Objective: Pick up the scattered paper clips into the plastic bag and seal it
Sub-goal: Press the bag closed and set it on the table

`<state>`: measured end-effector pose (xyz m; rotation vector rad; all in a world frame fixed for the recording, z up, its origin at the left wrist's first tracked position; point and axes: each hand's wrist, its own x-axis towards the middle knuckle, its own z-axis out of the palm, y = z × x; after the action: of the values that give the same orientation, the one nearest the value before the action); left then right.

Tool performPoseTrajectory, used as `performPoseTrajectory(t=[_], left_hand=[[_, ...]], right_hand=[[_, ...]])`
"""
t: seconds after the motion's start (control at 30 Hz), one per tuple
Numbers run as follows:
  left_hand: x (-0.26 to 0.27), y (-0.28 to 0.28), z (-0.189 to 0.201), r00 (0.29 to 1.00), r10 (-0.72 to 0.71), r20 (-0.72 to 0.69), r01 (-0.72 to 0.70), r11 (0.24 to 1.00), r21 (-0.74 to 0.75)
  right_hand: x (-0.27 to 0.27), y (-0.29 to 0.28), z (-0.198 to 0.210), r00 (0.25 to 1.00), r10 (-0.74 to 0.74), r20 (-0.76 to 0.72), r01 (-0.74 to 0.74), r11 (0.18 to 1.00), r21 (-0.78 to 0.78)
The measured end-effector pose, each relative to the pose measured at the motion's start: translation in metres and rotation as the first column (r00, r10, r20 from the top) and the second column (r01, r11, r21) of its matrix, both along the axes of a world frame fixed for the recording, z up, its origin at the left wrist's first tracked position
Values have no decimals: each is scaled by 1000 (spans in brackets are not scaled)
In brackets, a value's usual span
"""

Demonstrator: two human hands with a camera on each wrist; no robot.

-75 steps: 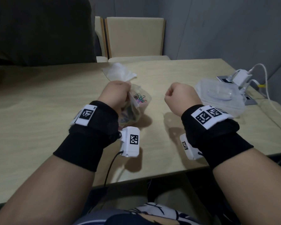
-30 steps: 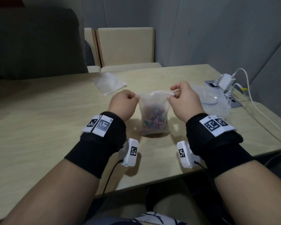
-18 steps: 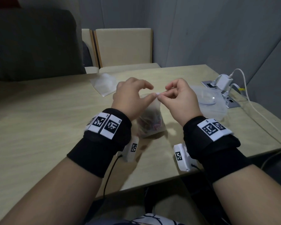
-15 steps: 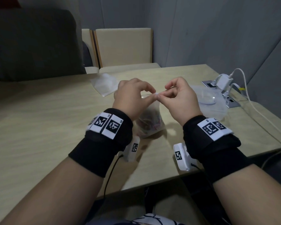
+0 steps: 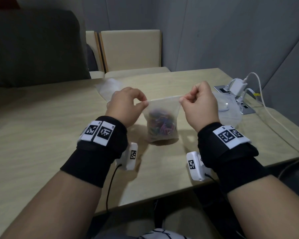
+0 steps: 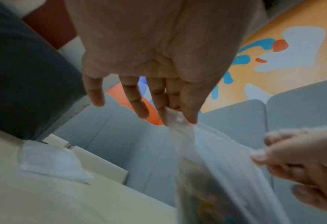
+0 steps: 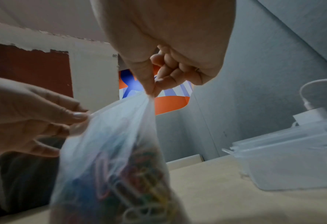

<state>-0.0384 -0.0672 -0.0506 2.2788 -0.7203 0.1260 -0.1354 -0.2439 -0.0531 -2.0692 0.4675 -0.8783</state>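
Note:
A small clear plastic bag (image 5: 162,124) hangs upright over the table (image 5: 41,135), its bottom touching the tabletop. Colourful paper clips (image 5: 161,127) fill its lower half. My left hand (image 5: 125,105) pinches the bag's top left corner between thumb and fingertip, my right hand (image 5: 197,103) pinches the top right corner, and the top edge is stretched straight between them. In the left wrist view the left hand (image 6: 175,112) pinches the bag's strip (image 6: 180,125). In the right wrist view the right hand (image 7: 153,89) pinches the bag (image 7: 116,159) with the clips (image 7: 132,178) inside.
A second, empty plastic bag (image 5: 108,87) lies flat on the table behind my left hand. A clear plastic box (image 5: 229,109) sits to the right, beside a socket plate with a white charger (image 5: 236,85) and cable (image 5: 266,107). Two beige chairs (image 5: 129,49) stand at the far edge.
My hands were close together pinching the middle of the bag's top; they have slid apart to its two corners, and the top edge is now stretched flat.

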Motion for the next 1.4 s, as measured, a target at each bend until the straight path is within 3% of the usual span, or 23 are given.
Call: performPoseTrajectory(t=[0.1,0.2,0.3,0.37,0.47,0.57,0.67,0.73,0.83,0.9,1.07,1.4], left_hand=[[4,3,-7,994,-12,-112,7,999,-46],[4,-1,-11,971,-36,-237,-4,986,-166],[9,-3,-14,950,-68,-304,-1,975,-222],[13,-7,-15,943,-68,-327,-13,971,-239],[25,-13,-16,925,-19,-380,-86,962,-258],[44,-17,-20,914,35,-404,-139,963,-232],[69,-15,-26,927,147,-344,-195,975,-108],[86,-11,-34,933,253,-255,-235,967,99],[104,-5,-47,916,346,-205,-232,872,432],[112,-3,-56,905,374,-205,-204,802,561],[128,-8,-74,926,325,-192,-130,753,645],[179,2,-101,922,357,-148,-128,643,756]], right_hand=[[-1,-1,-3,999,-32,-15,33,998,55],[2,2,-2,982,45,-183,-26,994,104],[8,3,-10,846,146,-512,-115,989,92],[13,7,-19,739,251,-626,-203,968,149],[20,17,-27,683,345,-644,-232,938,257],[31,21,-30,684,280,-674,-219,960,176],[44,19,-30,698,231,-678,-185,973,141],[53,16,-33,683,173,-709,-170,982,76],[60,15,-38,604,77,-793,-204,977,-60],[62,16,-39,566,51,-823,-232,968,-100],[55,20,-37,522,-12,-853,-344,912,-224],[46,27,-31,429,7,-903,-467,858,-215]])
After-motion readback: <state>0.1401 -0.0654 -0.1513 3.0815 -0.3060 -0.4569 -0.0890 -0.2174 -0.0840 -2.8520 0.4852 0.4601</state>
